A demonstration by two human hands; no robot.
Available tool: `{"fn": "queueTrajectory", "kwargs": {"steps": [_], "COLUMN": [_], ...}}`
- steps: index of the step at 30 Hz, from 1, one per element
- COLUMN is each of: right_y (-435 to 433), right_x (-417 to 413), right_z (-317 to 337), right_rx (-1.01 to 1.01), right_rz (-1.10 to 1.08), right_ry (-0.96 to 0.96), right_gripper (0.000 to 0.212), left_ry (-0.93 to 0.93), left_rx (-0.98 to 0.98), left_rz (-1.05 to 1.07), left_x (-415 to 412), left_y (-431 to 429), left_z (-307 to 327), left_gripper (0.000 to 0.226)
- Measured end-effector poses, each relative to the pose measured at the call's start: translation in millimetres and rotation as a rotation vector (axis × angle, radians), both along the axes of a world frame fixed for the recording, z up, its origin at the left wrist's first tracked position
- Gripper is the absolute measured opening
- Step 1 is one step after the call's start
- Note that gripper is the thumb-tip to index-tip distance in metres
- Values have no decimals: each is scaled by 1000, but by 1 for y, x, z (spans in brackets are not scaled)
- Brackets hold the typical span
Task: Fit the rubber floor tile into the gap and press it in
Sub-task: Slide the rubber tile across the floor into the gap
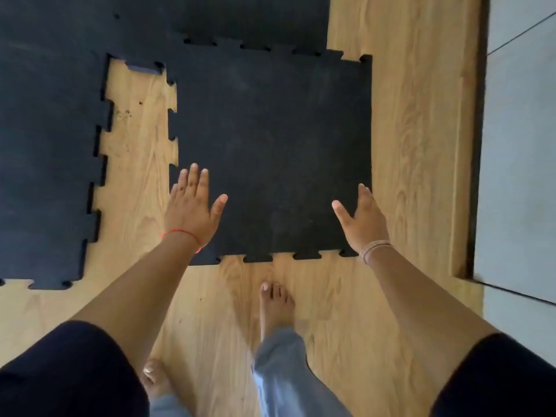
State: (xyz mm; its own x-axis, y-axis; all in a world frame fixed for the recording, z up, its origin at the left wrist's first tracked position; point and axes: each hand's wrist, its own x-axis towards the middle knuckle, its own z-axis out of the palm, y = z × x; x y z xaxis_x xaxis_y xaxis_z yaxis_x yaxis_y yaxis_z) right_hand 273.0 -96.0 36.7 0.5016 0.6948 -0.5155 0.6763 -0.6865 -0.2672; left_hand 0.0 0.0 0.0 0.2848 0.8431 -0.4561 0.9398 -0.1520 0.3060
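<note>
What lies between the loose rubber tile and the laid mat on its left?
In the head view, only a strip of bare wooden floor separates the loose tile from the laid mat; a few dark specks sit on it near the far end.

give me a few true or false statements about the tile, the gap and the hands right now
1. The loose tile is fully locked into the mat on the left. False: a strip of wood floor shows between them.
2. The left hand lies open over the tile's near left corner. True.
3. The right hand holds a hammer. False: it holds no tool and is open at the tile's right edge.
4. A bare foot stands on the tile. False: it is on the wood floor.
5. The tile's right edge is straight. True.
</note>
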Motion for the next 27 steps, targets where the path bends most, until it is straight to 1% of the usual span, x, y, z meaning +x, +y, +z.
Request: {"fn": "queueTrajectory", "kwargs": {"steps": [2, 4, 7, 10, 13, 16, 17, 19, 22, 24, 27], "right_y": [-1, -3, -1, 1, 10, 30, 35, 38, 35, 34, 32], "right_x": [1, 5, 13, 19, 31, 50, 55, 60, 60, 62, 73], "right_z": [-35, -70, -117, -141, -148, -142, -140, -137, -130, -121, -116], "right_rx": [-13, -84, -123, -82, -14, 3, 15, 83, 209, 236, 277], "right_rz": [5, 66, 120, 46, -82, -269, -301, -361, -451, -516, -662], "right_ry": [-51, -122, -191, -216, -241, -172, -147, -82, -9, 68, 210], "right_gripper": [72, 70, 68, 72, 87, 110, 115, 119, 115, 106, 96], "left_ry": [14, 27, -1, -28, -25, -18, -23, -48, -79, -93, -102], "left_rx": [35, 58, 121, 185, 248, 280, 285, 292, 257, 193, 102], "left_rz": [50, 106, 149, 177, 236, 276, 282, 327, 470, 579, 619], "left_x": [-1, 4, 16, 28, 36, 38, 38, 37, 35, 29, 19], "left_y": [3, 6, 13, 16, 22, 26, 26, 25, 29, 36, 53], "left_z": [-33, -64, -104, -128, -136, -141, -142, -143, -140, -134, -121], "left_gripper": [66, 66, 68, 69, 69, 71, 72, 76, 82, 85, 80]}}
